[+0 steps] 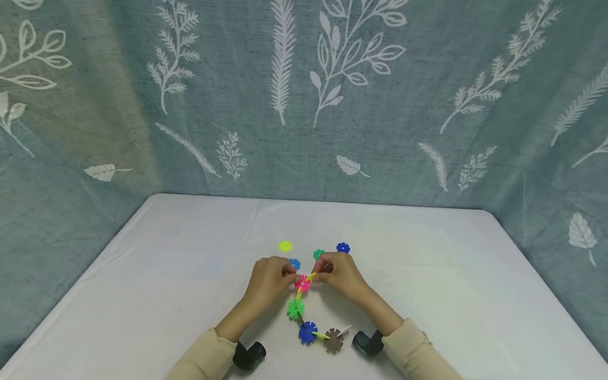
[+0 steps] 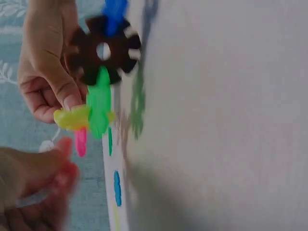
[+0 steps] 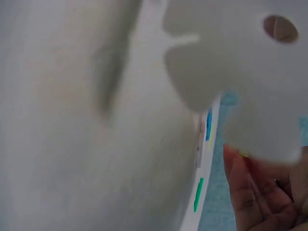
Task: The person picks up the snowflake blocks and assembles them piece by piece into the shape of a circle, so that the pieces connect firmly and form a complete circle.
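Chain of notched discs point(image 1: 292, 309), one: long axis running away from the person, near end bent rightward. Near to far: white disc point(image 1: 345, 330), edge-on, at brown disc point(image 1: 334, 345); yellow link point(image 1: 321, 335); blue disc point(image 1: 307, 338); green disc point(image 1: 296, 313); pink disc point(image 1: 302, 288), far end, between the hands.

Right hand point(image 1: 339, 273), one: thumb and fingertips pinch an end yellow disc point(image 1: 311, 276) at the pink disc's upper right; the chain trails nearward and left of this grip.

Left hand point(image 1: 269, 278), one: fingertips just beside the pink disc's left; whether clamped on it, cannot tell.

Beyond, loose: light-blue disc point(image 1: 295, 263), teal disc point(image 1: 319, 254), dark-blue disc point(image 1: 343, 247), loose yellow disc point(image 1: 285, 246).

Backdrop: leaf-printed curtain point(image 1: 237, 105).
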`<state>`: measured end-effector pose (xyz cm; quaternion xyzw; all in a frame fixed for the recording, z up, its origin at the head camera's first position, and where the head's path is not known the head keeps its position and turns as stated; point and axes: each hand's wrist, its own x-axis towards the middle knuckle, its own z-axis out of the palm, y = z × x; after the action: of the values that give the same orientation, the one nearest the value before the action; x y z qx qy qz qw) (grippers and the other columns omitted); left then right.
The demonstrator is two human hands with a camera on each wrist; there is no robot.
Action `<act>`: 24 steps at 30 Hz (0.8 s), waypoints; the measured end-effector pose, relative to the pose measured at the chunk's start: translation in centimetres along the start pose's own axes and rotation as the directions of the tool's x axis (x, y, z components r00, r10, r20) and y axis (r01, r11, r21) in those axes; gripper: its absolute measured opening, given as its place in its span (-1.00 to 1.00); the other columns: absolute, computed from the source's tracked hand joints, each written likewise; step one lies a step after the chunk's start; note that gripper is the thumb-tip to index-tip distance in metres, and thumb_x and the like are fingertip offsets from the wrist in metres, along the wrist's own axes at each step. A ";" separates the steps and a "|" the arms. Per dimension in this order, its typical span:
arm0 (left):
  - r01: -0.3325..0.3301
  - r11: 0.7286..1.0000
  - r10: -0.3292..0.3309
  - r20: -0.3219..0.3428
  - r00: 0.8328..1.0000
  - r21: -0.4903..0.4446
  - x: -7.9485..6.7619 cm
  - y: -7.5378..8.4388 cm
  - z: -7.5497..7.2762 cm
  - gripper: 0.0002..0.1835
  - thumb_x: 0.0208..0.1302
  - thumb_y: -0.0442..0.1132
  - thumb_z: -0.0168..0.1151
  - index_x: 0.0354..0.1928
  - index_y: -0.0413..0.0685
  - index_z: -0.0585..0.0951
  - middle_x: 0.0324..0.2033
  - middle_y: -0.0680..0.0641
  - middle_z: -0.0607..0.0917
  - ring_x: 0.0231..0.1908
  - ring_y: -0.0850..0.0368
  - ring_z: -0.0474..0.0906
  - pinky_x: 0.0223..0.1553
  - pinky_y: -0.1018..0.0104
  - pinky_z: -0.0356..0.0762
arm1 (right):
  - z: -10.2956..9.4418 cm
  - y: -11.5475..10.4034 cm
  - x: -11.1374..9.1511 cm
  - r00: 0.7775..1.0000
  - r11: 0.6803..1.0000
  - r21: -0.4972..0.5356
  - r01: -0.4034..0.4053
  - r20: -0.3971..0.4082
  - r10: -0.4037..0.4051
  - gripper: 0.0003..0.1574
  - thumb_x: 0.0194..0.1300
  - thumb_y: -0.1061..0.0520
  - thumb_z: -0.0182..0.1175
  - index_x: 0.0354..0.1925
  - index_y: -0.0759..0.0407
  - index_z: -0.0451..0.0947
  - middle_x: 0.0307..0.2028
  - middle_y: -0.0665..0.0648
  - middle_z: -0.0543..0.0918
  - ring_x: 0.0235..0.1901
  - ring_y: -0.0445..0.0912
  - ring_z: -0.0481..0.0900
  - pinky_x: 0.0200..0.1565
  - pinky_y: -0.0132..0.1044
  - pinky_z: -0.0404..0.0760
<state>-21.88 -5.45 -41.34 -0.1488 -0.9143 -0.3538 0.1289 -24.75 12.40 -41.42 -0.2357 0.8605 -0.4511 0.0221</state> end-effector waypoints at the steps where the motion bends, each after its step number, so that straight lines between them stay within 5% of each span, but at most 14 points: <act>1: -0.049 0.999 0.049 -0.016 0.999 0.004 0.1 0.0 0.1 -0.90 -0.08 -0.34 0.40 -0.61 -0.12 0.65 -0.67 0.04 0.64 -0.62 0.29 0.44 -0.54 0.49 0.35 | 0.0 0.0 0.1 1.000 1.000 0.001 -0.005 -0.006 0.005 -0.86 -0.03 0.37 0.32 -0.52 0.20 0.55 -0.47 0.10 0.66 -0.44 -0.19 0.60 -0.40 -0.48 0.53; 7: -0.163 0.986 0.164 0.031 0.986 -0.042 0.4 0.4 0.8 -0.94 -0.07 -0.36 0.39 -0.52 -0.14 0.66 -0.58 0.02 0.65 -0.54 0.28 0.49 -0.48 0.53 0.40 | 0.1 0.0 0.2 1.000 1.000 0.015 -0.021 -0.019 0.021 -0.87 -0.03 0.38 0.32 -0.51 0.24 0.56 -0.41 0.14 0.66 -0.43 -0.12 0.65 -0.39 -0.44 0.55; 17: -0.081 0.995 0.083 0.033 0.996 -0.057 0.1 0.2 0.4 -0.94 -0.04 -0.37 0.37 -0.54 -0.10 0.65 -0.59 0.06 0.65 -0.54 0.29 0.51 -0.47 0.51 0.41 | -0.4 1.2 0.1 0.999 0.998 0.053 -0.044 -0.022 0.045 -0.71 0.06 0.34 0.26 -0.16 0.31 0.61 -0.30 0.24 0.66 -0.30 -0.04 0.63 -0.33 -0.40 0.55; 24: -0.045 0.993 0.049 0.031 0.998 -0.107 0.1 -0.3 0.0 -0.95 -0.03 -0.40 0.36 -0.54 -0.13 0.67 -0.58 0.03 0.67 -0.53 0.27 0.51 -0.47 0.51 0.43 | -0.8 2.2 0.3 0.991 0.989 0.084 -0.119 0.063 0.114 -0.59 0.10 0.17 0.29 -0.04 0.26 0.59 -0.67 0.02 0.38 -0.64 -0.25 0.23 -0.58 -0.46 0.23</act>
<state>-22.04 -5.61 -41.48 -0.1830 -0.8926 -0.3960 0.1137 -26.06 13.97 -42.57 -0.1968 0.8513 -0.4792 0.0838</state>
